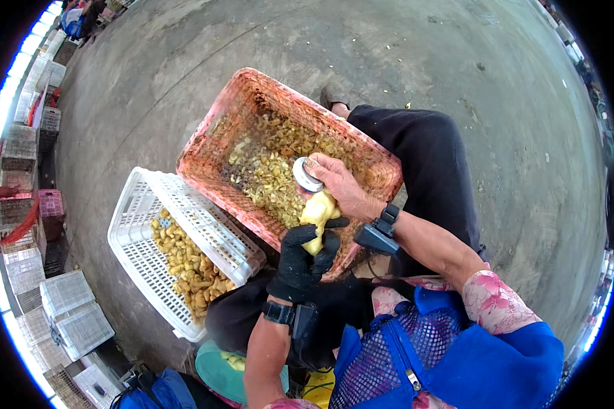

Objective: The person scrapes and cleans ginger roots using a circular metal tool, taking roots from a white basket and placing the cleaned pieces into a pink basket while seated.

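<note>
The black-gloved left hand [305,259] is gripping a smooth, pale yellow root [318,210], its fingers wrapping closely around the near end. The bare right hand [341,185] is holding a round white-and-silver tool [307,174] in closed fingers at the root's far end; whether the two are touching, I cannot tell. Both hands are working above a pinkish-red plastic basket [252,92], where yellowish-brown scraps [269,174] are lying. Leftward, a perforated white crate [205,217] is holding knobbly roots [181,262]; a green basin [218,371] is holding pale yellow pieces [235,360].
</note>
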Action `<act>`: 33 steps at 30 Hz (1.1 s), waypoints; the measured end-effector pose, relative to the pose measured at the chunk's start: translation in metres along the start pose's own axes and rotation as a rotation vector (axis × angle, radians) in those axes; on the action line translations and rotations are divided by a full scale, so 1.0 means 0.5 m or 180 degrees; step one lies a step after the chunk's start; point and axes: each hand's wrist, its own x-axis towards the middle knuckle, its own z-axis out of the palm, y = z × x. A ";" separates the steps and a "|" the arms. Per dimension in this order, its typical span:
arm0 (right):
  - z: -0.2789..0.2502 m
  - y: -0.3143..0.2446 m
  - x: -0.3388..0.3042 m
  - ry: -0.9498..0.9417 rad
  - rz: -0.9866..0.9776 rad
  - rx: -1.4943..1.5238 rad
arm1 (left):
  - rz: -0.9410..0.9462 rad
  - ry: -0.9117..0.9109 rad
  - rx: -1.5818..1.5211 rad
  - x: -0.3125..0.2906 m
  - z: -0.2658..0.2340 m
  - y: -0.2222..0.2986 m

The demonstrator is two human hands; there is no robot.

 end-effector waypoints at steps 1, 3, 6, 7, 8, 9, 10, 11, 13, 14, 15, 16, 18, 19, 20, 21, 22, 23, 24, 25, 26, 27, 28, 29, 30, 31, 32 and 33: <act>-0.002 0.006 0.001 0.0057 -0.0054 -0.0063 | 0.0422 0.0661 0.0311 0.004 0.002 -0.016; -0.011 0.013 -0.003 0.0262 0.0044 -0.0257 | 0.0806 0.1087 0.0724 0.008 0.010 -0.020; -0.016 0.018 -0.003 0.0550 -0.0043 -0.0771 | 0.0964 0.1267 0.1193 0.011 -0.009 -0.015; -0.020 0.015 -0.002 0.0627 -0.0080 -0.0920 | 0.0946 0.1257 0.1228 0.014 -0.021 -0.012; -0.046 -0.005 0.007 0.0785 -0.0495 -0.1686 | 0.0924 0.1249 0.1263 0.017 -0.031 -0.010; -0.062 -0.021 0.002 0.0858 -0.0710 -0.2068 | 0.1033 0.1248 0.1342 0.017 -0.030 -0.008; -0.076 -0.038 -0.001 0.0954 -0.0923 -0.2452 | 0.1086 0.1245 0.1382 0.018 -0.029 -0.006; -0.075 -0.063 -0.016 0.0825 -0.0880 -0.2797 | 0.1138 0.1248 0.1414 0.018 -0.031 -0.005; -0.060 -0.081 -0.045 0.0688 -0.0758 -0.3152 | 0.1134 0.1243 0.1432 0.014 -0.029 0.001; -0.056 -0.093 -0.062 0.0635 -0.0709 -0.3341 | 0.1129 0.1222 0.1441 0.017 -0.023 0.003; -0.055 -0.084 -0.078 0.0487 -0.0719 -0.3294 | 0.1161 0.1237 0.1466 0.016 -0.018 0.003; -0.060 -0.078 -0.082 0.0465 -0.0733 -0.3292 | 0.1177 0.1244 0.1478 0.017 -0.012 0.003; -0.072 -0.063 -0.090 0.0428 -0.0765 -0.3275 | 0.1261 0.1271 0.1477 0.019 0.004 0.001; -0.079 -0.057 -0.089 0.0431 -0.0612 -0.3139 | 0.1296 0.1278 0.1471 0.022 0.007 0.000; -0.076 -0.053 -0.089 0.0427 -0.0536 -0.3067 | 0.1333 0.1295 0.1461 0.022 0.008 -0.001; -0.073 -0.048 -0.090 0.0423 -0.0457 -0.2991 | 0.1330 0.1307 0.1535 0.023 0.009 -0.002; -0.065 -0.038 -0.093 0.0276 -0.0605 -0.2896 | 0.1328 0.1314 0.1573 0.025 0.010 -0.003; -0.050 -0.037 -0.098 0.0196 -0.0669 -0.2851 | 0.1327 0.1324 0.1602 0.026 0.011 -0.005; -0.036 -0.036 -0.103 0.0120 -0.0736 -0.2803 | 0.1280 0.1362 0.1586 0.027 0.014 -0.008; -0.023 -0.039 -0.109 0.0162 -0.0591 -0.2815 | 0.1259 0.1385 0.1576 0.028 0.014 -0.010; -0.026 -0.039 -0.108 0.0186 -0.0585 -0.2890 | 0.1234 0.1397 0.1572 0.029 0.016 -0.013; -0.029 -0.038 -0.107 0.0209 -0.0576 -0.2965 | 0.1289 0.1403 0.1590 0.031 0.015 -0.015; -0.031 -0.037 -0.102 0.0218 -0.0572 -0.3036 | 0.1316 0.1403 0.1598 0.031 0.011 -0.016; -0.040 -0.037 -0.093 0.0055 -0.0687 -0.3209 | 0.1339 0.1407 0.1606 0.031 0.003 -0.016; -0.049 -0.038 -0.091 -0.0027 -0.0748 -0.3296 | 0.1246 0.1294 0.1698 0.029 -0.010 -0.013; -0.059 -0.040 -0.092 -0.0106 -0.0802 -0.3381 | 0.1197 0.1232 0.1743 0.030 -0.019 -0.015; -0.066 -0.051 -0.097 -0.0124 -0.0903 -0.3619 | 0.1157 0.1176 0.1784 0.030 -0.024 -0.016; -0.068 -0.056 -0.099 -0.0138 -0.0950 -0.3739 | 0.1130 0.1196 0.1705 0.030 -0.028 -0.021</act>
